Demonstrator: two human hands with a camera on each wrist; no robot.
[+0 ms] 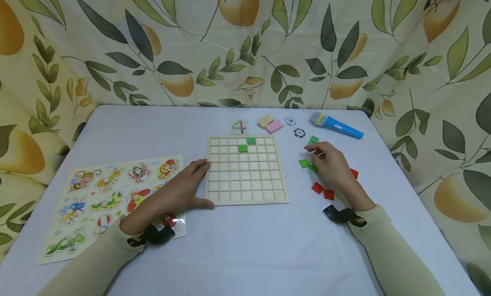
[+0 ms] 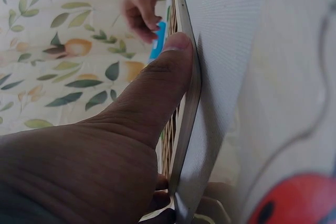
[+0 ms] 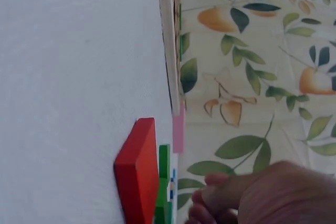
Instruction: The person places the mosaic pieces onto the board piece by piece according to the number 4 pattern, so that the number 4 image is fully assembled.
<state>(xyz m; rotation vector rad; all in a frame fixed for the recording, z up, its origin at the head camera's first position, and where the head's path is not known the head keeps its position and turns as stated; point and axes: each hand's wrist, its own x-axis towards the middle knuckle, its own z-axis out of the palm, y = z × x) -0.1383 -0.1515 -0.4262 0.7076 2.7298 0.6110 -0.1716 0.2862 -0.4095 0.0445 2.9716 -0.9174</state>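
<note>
A wooden grid board lies on the table with two green square tiles in its upper cells. My left hand rests against its left side, thumb along the near corner and fingers at the left edge. The straight thumb touches the board's rim in the left wrist view. Right of the board, my right hand hovers over loose green tiles, fingers loosely bent. No tile shows between its fingers, in the right wrist view either. Red tiles lie below that hand.
A small pattern card lies behind the board. Near it are a pink block, a striped block, two round chips and a blue toy microphone. An insect picture sheet lies at left, partly under my left forearm.
</note>
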